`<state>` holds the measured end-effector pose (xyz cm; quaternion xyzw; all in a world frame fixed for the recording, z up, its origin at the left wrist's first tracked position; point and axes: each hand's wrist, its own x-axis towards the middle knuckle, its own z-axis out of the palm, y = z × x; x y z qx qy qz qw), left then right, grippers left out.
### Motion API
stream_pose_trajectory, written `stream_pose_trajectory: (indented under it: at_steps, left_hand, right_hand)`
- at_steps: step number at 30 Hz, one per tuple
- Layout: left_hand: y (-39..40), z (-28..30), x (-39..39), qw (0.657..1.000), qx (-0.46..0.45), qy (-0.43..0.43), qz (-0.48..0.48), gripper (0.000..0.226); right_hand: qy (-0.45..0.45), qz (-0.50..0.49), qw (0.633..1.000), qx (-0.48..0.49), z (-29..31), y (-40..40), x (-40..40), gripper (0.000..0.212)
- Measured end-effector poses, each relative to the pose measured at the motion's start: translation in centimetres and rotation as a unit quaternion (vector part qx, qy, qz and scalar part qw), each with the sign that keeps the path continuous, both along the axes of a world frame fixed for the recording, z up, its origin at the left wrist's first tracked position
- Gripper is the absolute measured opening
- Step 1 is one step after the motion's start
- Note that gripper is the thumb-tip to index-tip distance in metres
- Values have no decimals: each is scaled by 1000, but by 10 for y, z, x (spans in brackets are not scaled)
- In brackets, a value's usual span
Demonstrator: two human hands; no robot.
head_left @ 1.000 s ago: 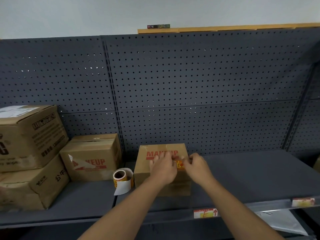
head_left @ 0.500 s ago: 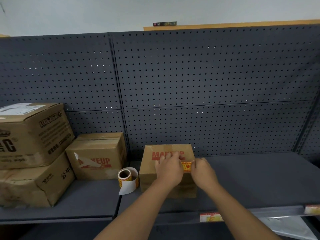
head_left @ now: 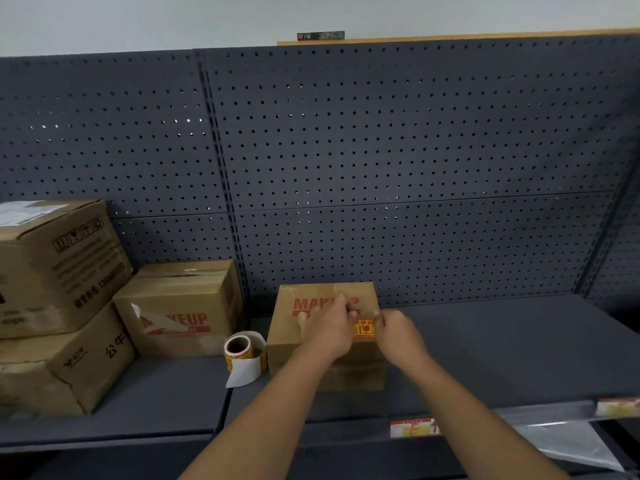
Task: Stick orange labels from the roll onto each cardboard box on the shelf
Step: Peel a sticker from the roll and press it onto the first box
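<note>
A small cardboard box (head_left: 287, 344) with red MAKEUP print stands mid-shelf. An orange label (head_left: 363, 329) lies against its front face, between my two hands. My left hand (head_left: 327, 329) pinches the label's left edge against the box; my right hand (head_left: 398, 336) holds its right edge with the fingertips. The label roll (head_left: 239, 351) stands on the shelf just left of this box, with a white backing strip curling out of it. A second MAKEUP box (head_left: 180, 306) sits further left, and two bigger boxes are stacked at the far left, upper (head_left: 59, 265) on lower (head_left: 65, 368).
The dark grey shelf (head_left: 502, 344) stretches to the right of the box. A perforated back panel (head_left: 381, 168) rises behind. Price tags (head_left: 412, 427) sit on the shelf's front lip. A clear plastic sheet (head_left: 568, 445) lies on the level below at right.
The label has come down and now lies flatter on the box front, more of it showing between my hands. Both hands stay at the box; the view drifted slightly.
</note>
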<state>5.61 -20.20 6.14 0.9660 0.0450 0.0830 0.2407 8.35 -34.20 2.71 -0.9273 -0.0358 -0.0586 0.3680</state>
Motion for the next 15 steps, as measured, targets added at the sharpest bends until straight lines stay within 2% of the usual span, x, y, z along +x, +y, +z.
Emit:
stream_pose_trajectory:
  at_steps: [5, 9, 12, 15]
  left_hand:
    - [8, 1, 2, 999, 0, 16, -35, 19]
    - [9, 1, -3, 996, 52, 22, -67, 30]
    - [11, 1, -3, 994, 62, 32, -79, 30]
    - [17, 6, -1, 988, 62, 80, -113, 35]
  right_hand:
    - [9, 32, 999, 6, 3, -4, -3, 49]
    - [16, 82, 996, 11, 1, -8, -5, 59]
    - [28, 113, 993, 2, -2, -9, -10, 49]
    - [28, 112, 993, 21, -2, -8, -13, 43]
